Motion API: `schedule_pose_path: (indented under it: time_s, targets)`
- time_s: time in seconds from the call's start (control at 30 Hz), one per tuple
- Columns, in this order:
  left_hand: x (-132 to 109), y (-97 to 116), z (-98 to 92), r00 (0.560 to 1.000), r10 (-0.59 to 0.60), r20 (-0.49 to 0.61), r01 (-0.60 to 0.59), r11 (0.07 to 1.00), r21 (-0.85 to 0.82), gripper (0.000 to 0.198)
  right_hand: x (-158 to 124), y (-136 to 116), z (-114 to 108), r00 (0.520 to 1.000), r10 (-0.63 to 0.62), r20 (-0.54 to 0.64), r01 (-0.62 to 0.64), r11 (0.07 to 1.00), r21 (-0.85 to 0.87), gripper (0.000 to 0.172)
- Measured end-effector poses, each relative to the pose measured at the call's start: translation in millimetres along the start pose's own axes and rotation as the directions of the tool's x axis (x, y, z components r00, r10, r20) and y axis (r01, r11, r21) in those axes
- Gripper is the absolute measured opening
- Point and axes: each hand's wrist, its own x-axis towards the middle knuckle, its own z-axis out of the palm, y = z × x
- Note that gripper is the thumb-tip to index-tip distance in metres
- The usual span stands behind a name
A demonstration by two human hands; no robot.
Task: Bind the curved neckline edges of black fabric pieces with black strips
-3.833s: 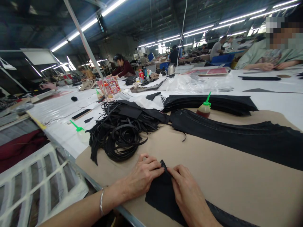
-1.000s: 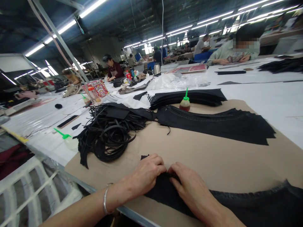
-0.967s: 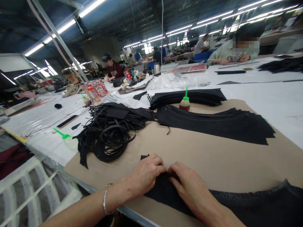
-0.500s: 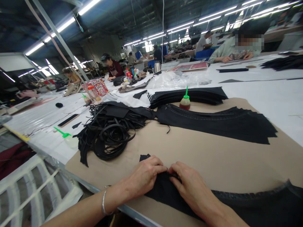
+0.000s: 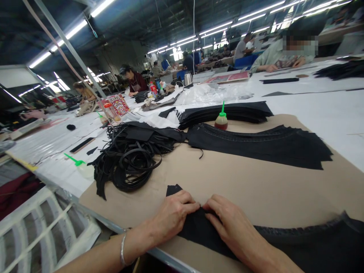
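A long black fabric piece (image 5: 206, 229) lies along the near edge of the tan board, its curved upper edge pleated on the right. My left hand (image 5: 179, 207) rests on its left end, fingers bent together and pressed on the upper edge. Close beside it, my right hand (image 5: 224, 216) pinches the same edge between thumb and fingers. The fingertips of both hands nearly meet there. What lies right under the fingertips is hidden. A silver bangle (image 5: 123, 248) circles my left wrist.
Beyond my hands lie a tangle of black strips (image 5: 133, 159), a fanned stack of black pieces (image 5: 258, 146) and a green-tipped bottle (image 5: 221, 119) on the tan board (image 5: 182, 170). Another green-tipped bottle (image 5: 82, 167) stands left. A co-worker (image 5: 295, 53) sits across the white table.
Both hands stay at the same edge of the black fabric, with the right fingers shifted slightly. The view has moved a little.
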Motion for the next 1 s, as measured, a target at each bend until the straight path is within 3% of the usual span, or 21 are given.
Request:
schedule_pose_path:
  time_s: [0.4,0.8,1.0]
  targets:
    - [-5.8,7.3,4.8,0.997,0.006,-0.082,-0.004,0.999,0.032,0.038,-11.3,11.9,-0.2,0.996,-0.090,0.010,0.090,0.996,0.016,0.018]
    - [-7.8,18.2,1.8,1.000,0.016,0.000,-0.016,0.983,0.182,0.043,-26.5,20.5,-4.4,0.986,-0.164,0.005,0.164,0.986,-0.027,0.021]
    - [-8.3,18.1,7.1,0.998,0.054,-0.036,-0.046,0.978,0.205,0.045,-37.5,24.0,-14.1,0.989,-0.144,0.043,0.147,0.987,-0.063,0.023]
